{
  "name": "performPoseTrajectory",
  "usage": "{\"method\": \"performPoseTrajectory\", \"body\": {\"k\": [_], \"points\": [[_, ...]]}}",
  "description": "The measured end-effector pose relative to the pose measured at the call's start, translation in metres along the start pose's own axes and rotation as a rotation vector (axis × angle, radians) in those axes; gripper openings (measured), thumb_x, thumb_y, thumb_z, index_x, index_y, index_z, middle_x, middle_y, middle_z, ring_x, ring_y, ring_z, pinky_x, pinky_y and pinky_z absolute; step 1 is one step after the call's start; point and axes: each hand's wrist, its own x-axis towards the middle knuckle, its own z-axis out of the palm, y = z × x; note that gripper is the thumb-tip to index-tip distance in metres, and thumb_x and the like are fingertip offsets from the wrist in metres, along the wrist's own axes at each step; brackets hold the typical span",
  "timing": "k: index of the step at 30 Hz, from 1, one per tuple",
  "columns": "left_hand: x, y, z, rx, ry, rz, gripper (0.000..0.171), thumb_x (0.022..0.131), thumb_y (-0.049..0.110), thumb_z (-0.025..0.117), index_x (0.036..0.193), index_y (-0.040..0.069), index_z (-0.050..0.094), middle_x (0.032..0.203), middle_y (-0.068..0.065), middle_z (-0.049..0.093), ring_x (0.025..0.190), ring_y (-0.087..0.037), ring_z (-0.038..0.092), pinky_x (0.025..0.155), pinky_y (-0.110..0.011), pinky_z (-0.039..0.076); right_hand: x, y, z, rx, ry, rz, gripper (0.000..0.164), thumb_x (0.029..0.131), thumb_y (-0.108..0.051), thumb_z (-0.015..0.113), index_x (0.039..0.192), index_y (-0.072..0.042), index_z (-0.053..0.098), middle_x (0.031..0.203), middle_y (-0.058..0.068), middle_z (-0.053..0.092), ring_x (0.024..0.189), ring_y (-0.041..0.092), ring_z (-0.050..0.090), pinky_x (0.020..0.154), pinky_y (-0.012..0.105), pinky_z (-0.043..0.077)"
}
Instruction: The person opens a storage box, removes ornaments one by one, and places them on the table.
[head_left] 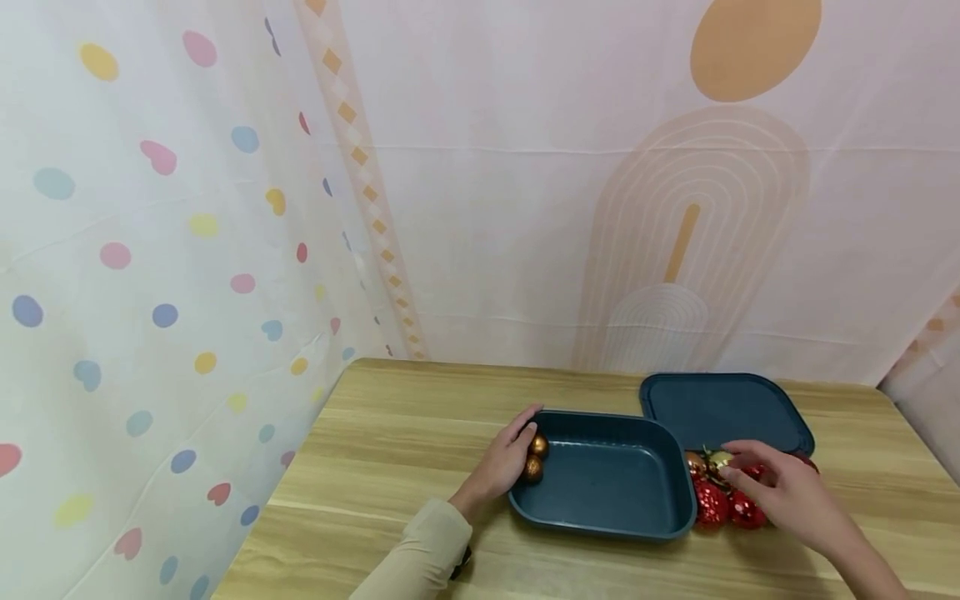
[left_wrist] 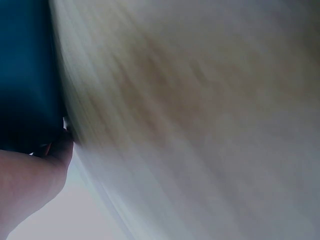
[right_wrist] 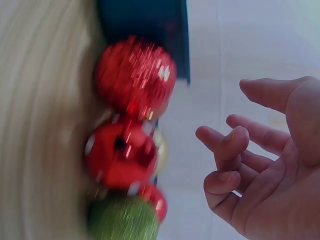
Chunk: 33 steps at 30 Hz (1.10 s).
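Observation:
A dark blue rectangular container (head_left: 607, 487) stands on the table, with two shiny copper-gold balls (head_left: 532, 469) inside at its left end. My left hand (head_left: 504, 463) grips the container's left side near the back corner, the thumb over the rim. In the left wrist view the hand (left_wrist: 35, 175) shows at the box's edge. Over a cluster of Christmas baubles on the right hovers my right hand (head_left: 791, 492), fingers loosely bent and holding nothing. Seen from the right wrist are a sequined red bauble (right_wrist: 136, 77), a shiny red bauble (right_wrist: 120, 155) and a green bauble (right_wrist: 125, 220).
The dark blue lid (head_left: 723, 408) lies flat behind the baubles, at the back right. Patterned curtains (head_left: 480, 208) hang behind and to the left of the wooden table (head_left: 405, 425). The baubles sit right against the container's right wall.

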Motion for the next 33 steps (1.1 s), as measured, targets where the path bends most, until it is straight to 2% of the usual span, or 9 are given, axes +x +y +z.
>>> {"method": "performPoseTrajectory", "body": {"k": [5,8,13,14,19,21,26,33], "points": [[0.001,0.000,0.000,-0.015,-0.002,0.008,0.046,0.109,0.031,0.034,0.153,0.020,0.039,0.160,0.001,0.033,0.150,-0.023,0.023,0.121,-0.052,0.019,0.013,-0.024,0.013,0.063,-0.012,-0.063,0.034,0.095,-0.026,0.069,0.121,-0.005,0.066,0.104,0.006,0.071,0.067,0.008,0.052,0.055,0.023,0.045],[0.001,0.001,0.000,-0.017,-0.006,0.009,0.046,0.110,0.032,0.034,0.154,0.021,0.038,0.160,0.000,0.032,0.150,-0.024,0.023,0.121,-0.053,0.018,0.022,-0.036,0.021,0.105,-0.038,-0.093,0.035,0.095,-0.029,0.068,0.122,-0.007,0.066,0.106,0.005,0.071,0.073,0.009,0.056,0.060,0.023,0.049],[0.000,0.002,0.000,-0.005,-0.011,0.002,0.046,0.110,0.031,0.032,0.155,0.020,0.036,0.161,-0.001,0.031,0.150,-0.023,0.022,0.121,-0.052,0.018,0.036,-0.055,0.037,0.168,-0.088,-0.116,0.035,0.095,-0.030,0.068,0.122,-0.008,0.065,0.107,0.006,0.070,0.066,0.010,0.054,0.057,0.024,0.047],[-0.002,0.006,-0.001,-0.010,-0.015,0.001,0.046,0.110,0.029,0.032,0.155,0.018,0.036,0.161,-0.003,0.031,0.150,-0.024,0.022,0.121,-0.053,0.018,0.039,-0.059,0.041,0.178,-0.099,-0.127,0.035,0.095,-0.030,0.067,0.122,-0.008,0.065,0.107,0.005,0.070,0.065,0.010,0.052,0.056,0.025,0.046],[-0.003,0.006,-0.001,-0.019,-0.018,0.011,0.046,0.110,0.028,0.033,0.155,0.017,0.036,0.161,-0.003,0.031,0.150,-0.025,0.021,0.121,-0.053,0.018,0.051,-0.075,0.062,0.236,-0.154,-0.128,0.037,0.095,-0.031,0.068,0.123,-0.007,0.065,0.106,0.004,0.070,0.063,0.011,0.051,0.055,0.026,0.044],[-0.001,0.001,0.000,-0.011,-0.017,0.008,0.046,0.110,0.030,0.032,0.155,0.019,0.036,0.161,-0.002,0.030,0.150,-0.023,0.021,0.121,-0.052,0.018,0.055,-0.081,0.072,0.243,-0.177,-0.117,0.037,0.095,-0.032,0.067,0.124,-0.008,0.065,0.107,0.004,0.070,0.063,0.012,0.052,0.055,0.027,0.045],[-0.001,0.002,0.000,-0.009,-0.014,-0.009,0.046,0.110,0.031,0.033,0.154,0.022,0.038,0.161,-0.001,0.031,0.150,-0.025,0.023,0.121,-0.054,0.018,0.064,-0.098,0.092,0.249,-0.201,-0.122,0.036,0.095,-0.032,0.067,0.123,-0.009,0.065,0.106,0.004,0.071,0.065,0.014,0.054,0.056,0.028,0.047],[0.000,0.005,0.000,-0.010,-0.007,-0.024,0.045,0.109,0.033,0.033,0.153,0.024,0.040,0.160,-0.001,0.032,0.149,-0.029,0.024,0.119,-0.059,0.016,0.070,-0.115,0.115,0.287,-0.210,-0.100,0.032,0.095,-0.029,0.067,0.119,-0.007,0.066,0.103,0.004,0.070,0.078,0.015,0.060,0.064,0.032,0.049]]}}
